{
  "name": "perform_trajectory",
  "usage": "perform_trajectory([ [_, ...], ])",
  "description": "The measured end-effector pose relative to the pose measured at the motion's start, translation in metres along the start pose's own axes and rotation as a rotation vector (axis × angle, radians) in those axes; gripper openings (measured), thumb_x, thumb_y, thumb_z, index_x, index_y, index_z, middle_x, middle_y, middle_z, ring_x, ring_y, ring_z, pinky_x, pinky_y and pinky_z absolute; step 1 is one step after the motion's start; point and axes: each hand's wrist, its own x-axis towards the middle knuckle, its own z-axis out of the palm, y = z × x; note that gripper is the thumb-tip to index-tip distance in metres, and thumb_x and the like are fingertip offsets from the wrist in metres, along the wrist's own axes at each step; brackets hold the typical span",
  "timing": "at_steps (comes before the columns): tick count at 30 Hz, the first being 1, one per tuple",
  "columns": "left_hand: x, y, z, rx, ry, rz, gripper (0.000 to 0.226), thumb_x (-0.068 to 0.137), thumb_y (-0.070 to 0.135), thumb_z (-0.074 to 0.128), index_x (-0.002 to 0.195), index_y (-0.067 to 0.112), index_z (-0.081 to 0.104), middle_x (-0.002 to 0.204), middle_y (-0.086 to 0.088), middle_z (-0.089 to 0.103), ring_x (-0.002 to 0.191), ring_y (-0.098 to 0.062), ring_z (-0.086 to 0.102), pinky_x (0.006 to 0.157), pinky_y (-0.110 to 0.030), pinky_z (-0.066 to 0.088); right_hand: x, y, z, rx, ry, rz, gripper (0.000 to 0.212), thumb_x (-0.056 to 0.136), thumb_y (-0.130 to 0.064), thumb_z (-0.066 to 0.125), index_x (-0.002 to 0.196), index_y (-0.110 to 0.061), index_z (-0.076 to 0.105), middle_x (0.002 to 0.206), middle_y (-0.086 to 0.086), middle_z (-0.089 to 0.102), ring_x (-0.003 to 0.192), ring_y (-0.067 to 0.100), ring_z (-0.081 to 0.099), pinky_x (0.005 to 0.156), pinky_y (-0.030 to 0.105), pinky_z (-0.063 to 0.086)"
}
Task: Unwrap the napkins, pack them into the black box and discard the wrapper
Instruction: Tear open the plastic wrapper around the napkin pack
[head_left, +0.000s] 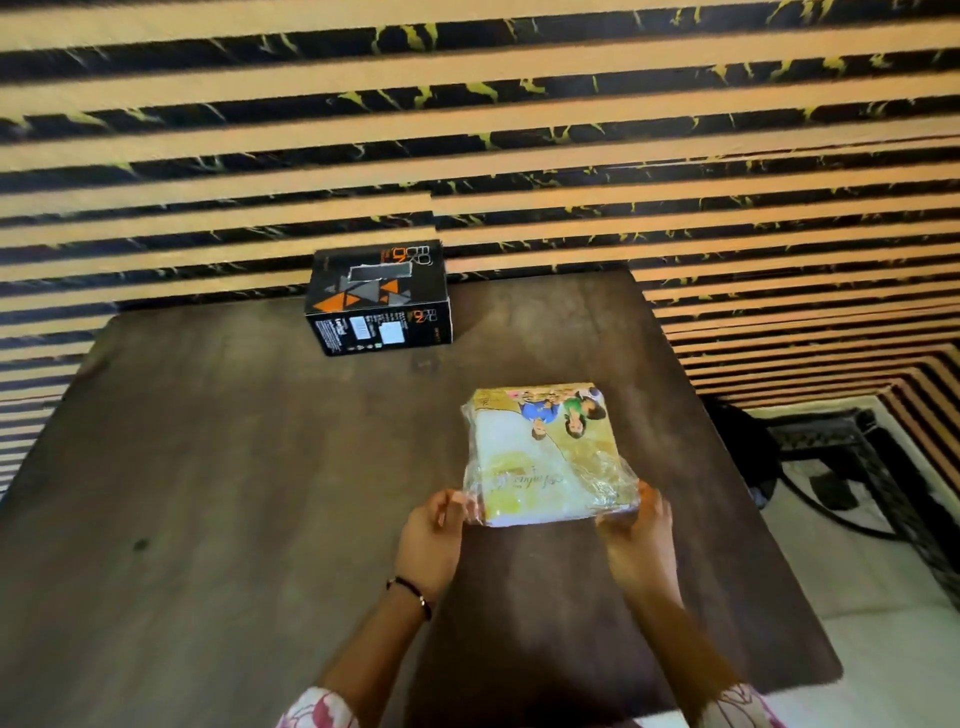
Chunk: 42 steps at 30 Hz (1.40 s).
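Napkins (540, 457) sit sealed in a clear printed wrapper (610, 480), held at the pack's near edge by 2 hands. The left hand (431, 540) has its grip pinched on the loose film at the near-left corner; the right hand (636, 535) has its grip curled round the near-right corner, fingers under the crinkled plastic. The pack lies on the dark worktop (208, 493), right of centre, its far end pointing to 12 o'clock.

From the pack, the black box (379, 299) stands at about 11 o'clock, well apart, against the striped wall (467, 130), and looks closed.

Likely trouble, as I judge it: the film is thin and slack, so a hard pull from both corners could split it suddenly and spill the stack over the worktop, or tear napkins caught in the seal. A grip on plastic alone may simply slip.

Writing: the wrapper shows an upside-down cursive word too blurred to read. The box carries large letters that look like "EO" and small label text, not legible.
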Motion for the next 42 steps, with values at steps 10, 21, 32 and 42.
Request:
perform_trajectory([
  [10, -0.024, -0.01, -0.032, 0.29, -0.193, 0.223, 0.019, 0.095, 0.026, 0.045, 0.087, 0.021, 0.061, 0.077, 0.004, 0.07, 0.081, -0.02, 0.065, 0.077, -0.031, 0.047, -0.046, -0.012, 0.015, -0.645, 0.233, -0.49, 0.055, 0.078, -0.027, 0.057, 0.13, -0.013, 0.044, 0.137, 0.012, 0.046, 0.126, 0.03, 0.034, 0.103, 0.052, 0.033],
  [21, 0.028, 0.051, 0.008, 0.974, -0.39, 0.515, 0.061, 0.092, 0.045, 0.029, 0.146, 0.016, 0.021, 0.155, -0.005, 0.024, 0.143, -0.022, 0.021, 0.116, -0.037, 0.01, -0.001, -0.053, 0.021, -1.002, -0.104, -0.482, 0.045, 0.089, -0.035, 0.042, 0.129, -0.013, 0.047, 0.138, 0.01, 0.047, 0.136, 0.032, 0.023, 0.118, 0.041, 0.007],
  [32, 0.031, 0.054, 0.019, 1.026, -0.419, 0.324, 0.049, 0.098, 0.036, 0.02, 0.147, 0.026, 0.017, 0.158, 0.006, 0.013, 0.146, -0.014, 0.01, 0.118, -0.051, -0.005, 0.018, -0.062, 0.029, -0.773, -0.064, -0.235, 0.024, 0.085, -0.038, 0.052, 0.095, -0.021, 0.066, 0.109, 0.005, 0.064, 0.117, 0.024, 0.039, 0.099, 0.038, 0.025],
  [42, 0.035, 0.061, 0.022, 0.946, -0.46, 0.224, 0.047, 0.098, 0.035, 0.018, 0.145, 0.031, 0.022, 0.158, 0.005, 0.015, 0.147, -0.016, 0.008, 0.116, -0.049, -0.006, 0.01, -0.046, 0.037, -0.816, -0.034, -0.51, 0.026, 0.083, -0.013, 0.042, 0.096, -0.02, 0.064, 0.109, -0.002, 0.062, 0.118, 0.021, 0.033, 0.099, 0.041, 0.018],
])
